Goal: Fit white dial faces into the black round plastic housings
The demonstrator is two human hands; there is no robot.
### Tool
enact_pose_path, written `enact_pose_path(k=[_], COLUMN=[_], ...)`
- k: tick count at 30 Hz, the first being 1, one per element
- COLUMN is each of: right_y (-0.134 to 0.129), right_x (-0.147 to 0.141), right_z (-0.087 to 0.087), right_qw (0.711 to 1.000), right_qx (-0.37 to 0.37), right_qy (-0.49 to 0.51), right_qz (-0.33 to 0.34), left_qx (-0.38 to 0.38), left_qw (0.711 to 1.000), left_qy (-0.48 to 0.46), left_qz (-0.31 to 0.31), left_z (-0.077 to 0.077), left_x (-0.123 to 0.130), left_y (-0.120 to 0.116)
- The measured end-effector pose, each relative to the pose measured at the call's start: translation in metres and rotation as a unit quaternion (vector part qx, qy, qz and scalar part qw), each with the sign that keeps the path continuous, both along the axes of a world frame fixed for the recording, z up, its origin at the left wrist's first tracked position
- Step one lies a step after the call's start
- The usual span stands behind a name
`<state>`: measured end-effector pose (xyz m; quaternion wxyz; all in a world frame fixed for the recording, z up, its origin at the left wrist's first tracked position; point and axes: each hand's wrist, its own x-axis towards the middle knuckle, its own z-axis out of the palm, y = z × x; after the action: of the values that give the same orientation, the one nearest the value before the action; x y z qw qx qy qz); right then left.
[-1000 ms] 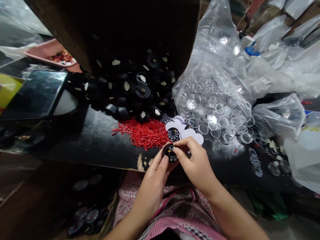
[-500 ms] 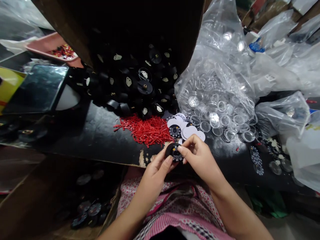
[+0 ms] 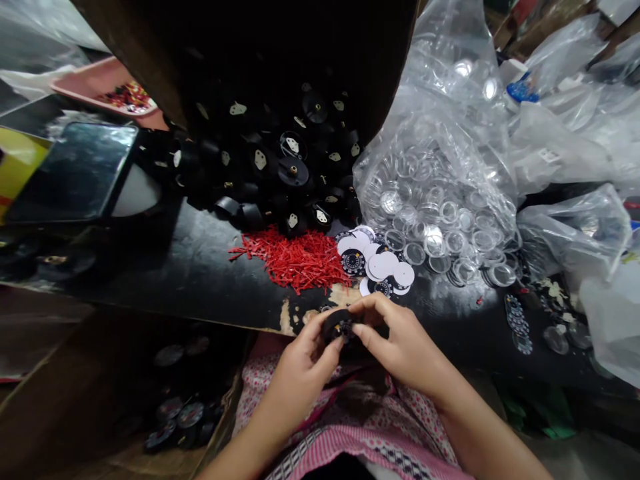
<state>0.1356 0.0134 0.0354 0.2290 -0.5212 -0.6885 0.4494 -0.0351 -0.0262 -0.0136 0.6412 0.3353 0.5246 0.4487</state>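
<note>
A small round black part with a printed dial face (image 3: 340, 327) sits between both my hands, just above my lap at the table's front edge. My left hand (image 3: 300, 370) grips it from the left and below. My right hand (image 3: 403, 343) pinches it from the right with thumb and forefinger. Just beyond lie a pile of small red pins (image 3: 300, 257) and a cluster of white and black dial discs (image 3: 377, 263) on the black tabletop (image 3: 200, 280).
A heap of black round housings (image 3: 280, 167) spills from a dark box at the back. A plastic bag of clear round lenses (image 3: 435, 207) lies to the right, with more bags behind. A phone (image 3: 75, 173) rests at left. Finished pieces (image 3: 175, 417) lie below left.
Both hands have drawn the black dial part toward my body, off the table's edge, and tilted it so its face shows less.
</note>
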Motion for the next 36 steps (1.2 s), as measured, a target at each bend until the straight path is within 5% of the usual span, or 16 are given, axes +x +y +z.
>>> enact_pose_path(k=[4,7,12,19,24,36], right_y=[0.029,0.047,0.054,0.036,0.022,0.009], right_x=[-0.01,-0.023,-0.028,-0.017,-0.014,0.001], right_z=[-0.009,-0.015,-0.018,-0.016,-0.01,-0.001], right_qw=[0.964,0.932,0.93,0.962,0.974,0.968], right_qx=[0.133,0.166,0.164,0.13,0.168,0.201], right_qy=[-0.229,-0.324,-0.328,-0.241,-0.149,-0.148], right_qz=[0.006,0.004,0.008,-0.013,-0.021,0.011], left_qx=[-0.022,-0.03,-0.059,-0.117,-0.067,-0.035], left_qw=[0.997,0.988,0.963,0.939,0.95,0.96], left_qy=[-0.041,-0.127,-0.228,-0.304,-0.28,-0.244], left_qz=[0.056,0.079,0.128,0.108,0.123,0.131], left_z=[-0.002,0.002,0.011,0.015,0.013,0.022], left_x=[-0.009,-0.006,0.0,0.008,0.014,0.012], left_y=[0.0,0.003,0.01,0.024,0.023,0.02])
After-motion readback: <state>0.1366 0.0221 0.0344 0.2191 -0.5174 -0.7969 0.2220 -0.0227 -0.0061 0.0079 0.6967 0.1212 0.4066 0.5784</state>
